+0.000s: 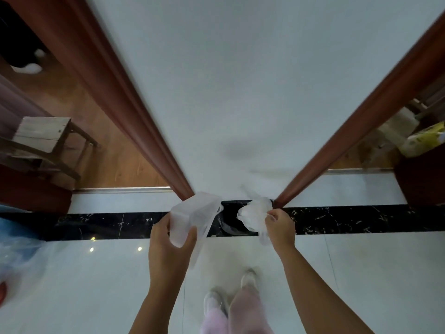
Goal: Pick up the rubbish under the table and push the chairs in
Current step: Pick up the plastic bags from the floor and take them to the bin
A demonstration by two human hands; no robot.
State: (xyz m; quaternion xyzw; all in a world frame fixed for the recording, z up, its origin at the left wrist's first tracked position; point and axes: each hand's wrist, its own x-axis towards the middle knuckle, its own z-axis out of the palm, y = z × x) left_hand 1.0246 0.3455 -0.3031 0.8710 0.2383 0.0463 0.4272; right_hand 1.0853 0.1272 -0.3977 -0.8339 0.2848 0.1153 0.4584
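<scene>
Pale floor tiles (96, 285) below; left hand (168, 239) grasps a light, flimsy plastic bag (192, 213), right hand (280, 225) pinches crumpled wrapping (254, 213).

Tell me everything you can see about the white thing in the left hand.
The white plastic container looks thin and translucent, maybe a disposable box inside a bag, though motion blur hides detail. A loose strip of film hangs from it toward the floor. It is held tilted in the air, in front of the black marble strip, between two wooden door frames. Only the left hand touches it, thumb and fingers closed on its lower end. The crumpled white plastic in the right hand is apart from it.
</scene>
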